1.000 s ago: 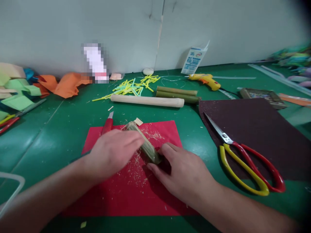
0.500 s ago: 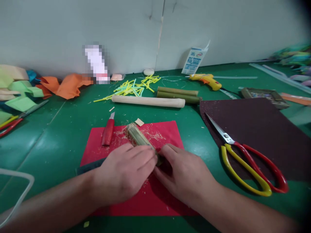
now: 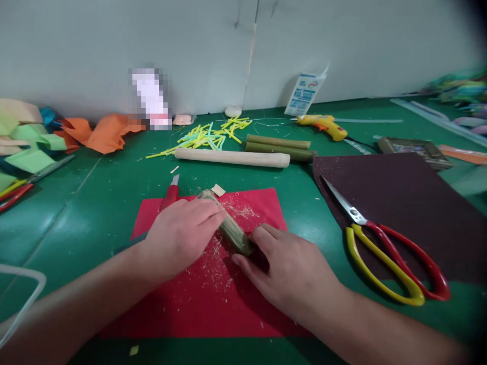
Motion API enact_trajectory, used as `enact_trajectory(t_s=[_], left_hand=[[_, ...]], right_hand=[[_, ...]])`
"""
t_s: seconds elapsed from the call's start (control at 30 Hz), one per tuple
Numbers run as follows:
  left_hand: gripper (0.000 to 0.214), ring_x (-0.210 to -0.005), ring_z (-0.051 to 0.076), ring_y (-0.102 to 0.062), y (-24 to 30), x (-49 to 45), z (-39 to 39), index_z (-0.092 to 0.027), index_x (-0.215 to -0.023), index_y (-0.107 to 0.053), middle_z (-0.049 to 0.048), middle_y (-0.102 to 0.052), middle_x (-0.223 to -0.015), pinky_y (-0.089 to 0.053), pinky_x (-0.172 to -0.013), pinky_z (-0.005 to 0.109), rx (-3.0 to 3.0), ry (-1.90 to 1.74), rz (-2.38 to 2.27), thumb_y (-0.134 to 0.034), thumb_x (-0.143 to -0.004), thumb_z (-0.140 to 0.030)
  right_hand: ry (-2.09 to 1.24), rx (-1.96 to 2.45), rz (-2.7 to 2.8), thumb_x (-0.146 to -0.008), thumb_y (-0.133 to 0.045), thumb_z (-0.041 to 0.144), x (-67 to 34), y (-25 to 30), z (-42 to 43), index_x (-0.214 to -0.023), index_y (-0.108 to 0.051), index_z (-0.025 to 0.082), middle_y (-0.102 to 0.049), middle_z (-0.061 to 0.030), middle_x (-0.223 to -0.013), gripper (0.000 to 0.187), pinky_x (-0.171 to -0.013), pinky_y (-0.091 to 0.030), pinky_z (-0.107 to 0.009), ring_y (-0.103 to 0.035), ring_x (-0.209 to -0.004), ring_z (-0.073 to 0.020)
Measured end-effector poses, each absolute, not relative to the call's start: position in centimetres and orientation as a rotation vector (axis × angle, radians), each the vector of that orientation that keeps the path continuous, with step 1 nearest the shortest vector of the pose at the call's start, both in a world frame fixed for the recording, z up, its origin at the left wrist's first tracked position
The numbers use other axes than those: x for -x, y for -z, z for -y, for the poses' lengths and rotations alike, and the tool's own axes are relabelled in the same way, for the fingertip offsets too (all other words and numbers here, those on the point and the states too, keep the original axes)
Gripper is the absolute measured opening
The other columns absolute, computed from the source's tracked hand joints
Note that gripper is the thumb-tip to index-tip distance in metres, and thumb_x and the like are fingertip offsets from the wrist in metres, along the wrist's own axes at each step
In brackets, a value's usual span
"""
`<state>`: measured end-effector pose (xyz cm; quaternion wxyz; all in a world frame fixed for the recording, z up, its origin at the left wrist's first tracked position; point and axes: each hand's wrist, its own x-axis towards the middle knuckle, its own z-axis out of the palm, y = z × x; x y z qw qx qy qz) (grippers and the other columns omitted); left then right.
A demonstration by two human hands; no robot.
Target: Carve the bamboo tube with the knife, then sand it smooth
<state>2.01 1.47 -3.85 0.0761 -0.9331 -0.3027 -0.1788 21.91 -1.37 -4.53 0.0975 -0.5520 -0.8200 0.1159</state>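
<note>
A short greenish bamboo piece [image 3: 235,234] lies slanted on a red sheet [image 3: 182,304] strewn with fine shavings. My right hand [image 3: 292,261] is closed around its near end, thumb below and fingers above. Closed over its far part is my left hand [image 3: 184,235], palm down. From under the left wrist sticks out a dark blue-grey bar-like tool [image 3: 131,244]; the fingers hide the rest of it, so its exact kind does not show. A red-handled craft knife [image 3: 170,195] lies just beyond the left hand, its handle partly covered.
Large scissors [image 3: 357,217] lie at the right, partly on a dark brown sheet [image 3: 395,203]. Behind the red sheet are a pale stick [image 3: 232,157], green bamboo pieces [image 3: 277,147] and cut yellow strips [image 3: 205,137]. A yellow glue gun [image 3: 323,125] rests farther back.
My left hand has slid from the bamboo's near part up toward its far end, and the dark tool has shifted with it. The right hand stays on the near end, now more exposed.
</note>
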Motion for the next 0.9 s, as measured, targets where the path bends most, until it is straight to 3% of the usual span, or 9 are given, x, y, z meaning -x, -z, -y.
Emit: enact_trajectory(t_s=[0.17, 0.77, 0.9], left_hand=[[0.026, -0.097, 0.017, -0.059, 3.8, -2.1, -1.4, -0.013, -0.105, -0.058, 0.0065, -0.065, -0.105, -0.050, -0.074, 0.029, 2.846, 0.537, 0.785, -0.035, -0.092, -0.017], [0.028, -0.105, 0.018, -0.056, 4.2, -1.5, -1.6, -0.013, -0.110, -0.057, 0.0061, -0.064, -0.110, -0.050, -0.082, 0.031, 2.845, 0.522, 0.793, -0.036, -0.092, -0.017], [0.025, -0.099, 0.018, -0.059, 4.0, -1.2, -2.4, -0.012, -0.107, -0.060, 0.0073, -0.065, -0.105, -0.050, -0.082, 0.032, 2.738, 0.595, 0.946, -0.041, -0.090, -0.015]], right_hand=[[-0.350, 1.607, 2.440, -0.081, -0.051, 0.041, -21.8, 4.4, 1.3, -0.073, -0.051, 0.021, -0.059, -0.0017, -0.068, 0.021, -0.048, -0.028, -0.027, -0.054, -0.056, -0.0171], [-0.273, 1.581, 2.468, -0.082, -0.050, 0.041, -21.9, 4.5, 1.3, -0.074, -0.053, 0.021, -0.060, -0.0016, -0.069, 0.022, -0.049, -0.028, -0.029, -0.056, -0.059, -0.0188], [-0.268, 1.634, 2.455, -0.082, -0.050, 0.043, -21.8, 4.3, 1.3, -0.072, -0.053, 0.021, -0.060, -0.0016, -0.068, 0.025, -0.048, -0.027, -0.029, -0.055, -0.058, -0.0182]])
